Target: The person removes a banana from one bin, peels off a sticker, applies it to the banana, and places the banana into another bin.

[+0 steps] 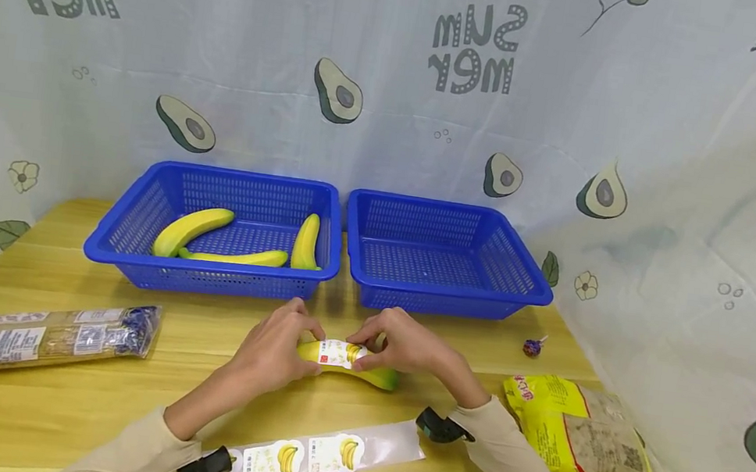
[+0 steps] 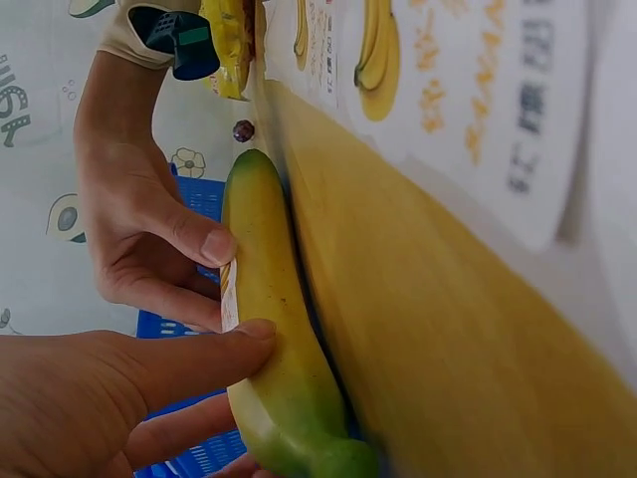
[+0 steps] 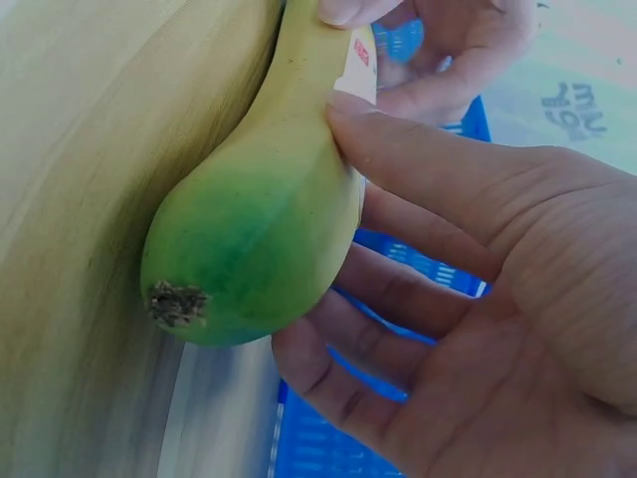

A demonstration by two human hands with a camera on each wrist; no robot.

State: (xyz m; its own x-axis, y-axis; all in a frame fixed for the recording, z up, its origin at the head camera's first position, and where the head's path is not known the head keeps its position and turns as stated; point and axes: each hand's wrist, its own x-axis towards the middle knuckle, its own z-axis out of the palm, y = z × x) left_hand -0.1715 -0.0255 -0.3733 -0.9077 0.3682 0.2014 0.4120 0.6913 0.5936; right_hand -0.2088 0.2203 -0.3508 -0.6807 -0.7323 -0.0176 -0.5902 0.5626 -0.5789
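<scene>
A yellow banana [image 1: 377, 378] with greenish ends lies crosswise on the wooden table, a white banana-print label [image 1: 334, 353] on its upper side. My left hand [image 1: 274, 345] grips the banana's left part, its thumb on the near side in the left wrist view. On the other side my right hand [image 1: 410, 342] holds the banana with thumb and fingers, the thumb at the label's edge in the right wrist view. The fingertips behind the banana are partly hidden. Nearer to me lies a clear strip [image 1: 399, 439] with several banana labels, partly covered by the left wrist's camera.
A blue basket [image 1: 204, 270] with three bananas stands at the back left, beside another blue basket [image 1: 444, 299] with nothing visible in it. A long noodle package [image 1: 32, 339] lies left. To the right are a yellow bag [image 1: 580, 434] and a small lollipop [image 1: 533, 347].
</scene>
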